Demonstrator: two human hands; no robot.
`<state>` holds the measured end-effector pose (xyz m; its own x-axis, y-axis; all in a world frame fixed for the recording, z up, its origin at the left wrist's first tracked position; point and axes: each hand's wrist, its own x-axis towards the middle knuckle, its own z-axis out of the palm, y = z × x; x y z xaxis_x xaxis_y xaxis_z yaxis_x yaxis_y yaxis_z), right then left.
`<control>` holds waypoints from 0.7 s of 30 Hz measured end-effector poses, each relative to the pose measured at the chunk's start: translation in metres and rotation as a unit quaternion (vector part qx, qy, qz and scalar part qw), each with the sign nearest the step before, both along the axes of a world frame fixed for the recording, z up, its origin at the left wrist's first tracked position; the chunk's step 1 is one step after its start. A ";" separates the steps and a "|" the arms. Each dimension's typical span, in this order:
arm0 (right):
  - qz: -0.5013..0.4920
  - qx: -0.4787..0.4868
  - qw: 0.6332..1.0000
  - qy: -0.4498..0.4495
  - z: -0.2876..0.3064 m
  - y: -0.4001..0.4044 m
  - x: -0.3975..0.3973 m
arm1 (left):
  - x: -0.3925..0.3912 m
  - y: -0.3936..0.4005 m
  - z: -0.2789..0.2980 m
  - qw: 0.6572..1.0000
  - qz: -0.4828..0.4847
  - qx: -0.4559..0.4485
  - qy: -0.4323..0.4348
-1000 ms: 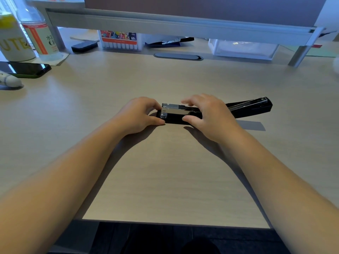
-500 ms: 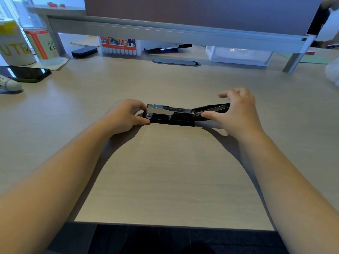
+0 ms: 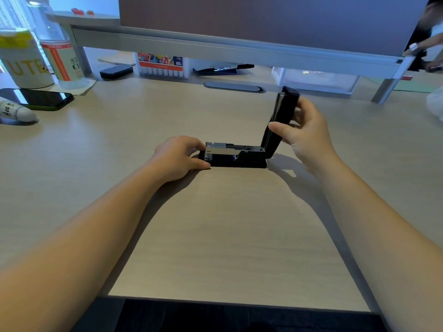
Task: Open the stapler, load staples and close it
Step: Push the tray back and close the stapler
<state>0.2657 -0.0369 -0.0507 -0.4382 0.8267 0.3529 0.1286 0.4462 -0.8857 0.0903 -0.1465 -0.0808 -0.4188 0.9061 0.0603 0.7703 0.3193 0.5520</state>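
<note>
A black stapler (image 3: 236, 155) lies on the wooden desk (image 3: 215, 224) at its middle, with the silver staple channel (image 3: 233, 147) exposed on top. Its black top cover (image 3: 279, 121) stands nearly upright at the right end, hinged at the base. My left hand (image 3: 181, 158) pinches the front left end of the stapler's base and holds it down. My right hand (image 3: 304, 133) grips the raised cover between thumb and fingers. No loose staples show in the frame.
A phone (image 3: 36, 98), a white marker (image 3: 16, 112), a yellow-lettered can (image 3: 24, 61) and a bottle (image 3: 62, 58) stand at the far left. Under the monitor shelf sit a marker box (image 3: 161, 65), a black case (image 3: 116, 71) and a clear tray (image 3: 316, 79). Another person's hand (image 3: 424, 45) is at the far right.
The top cover lay flat to the right a second ago. My right hand slid along it, took hold of it and swung it up to nearly vertical. My left hand stayed on the base.
</note>
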 end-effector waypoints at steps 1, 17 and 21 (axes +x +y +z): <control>0.016 0.012 1.000 -0.023 0.000 -0.001 -0.004 | 0.001 0.000 0.000 1.000 -0.001 0.000 0.001; 0.089 0.150 0.956 -0.237 -0.013 -0.018 -0.032 | -0.003 0.006 -0.006 1.000 -0.009 0.003 -0.011; 0.082 0.099 0.961 -0.243 -0.019 -0.014 -0.024 | -0.005 0.003 -0.006 0.996 -0.027 0.011 -0.084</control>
<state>0.2417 -0.0513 -0.0698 -0.7105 0.6696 0.2163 0.4194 0.6498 -0.6339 0.0857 -0.1434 -0.0871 -0.3745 0.9271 0.0133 0.6831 0.2661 0.6801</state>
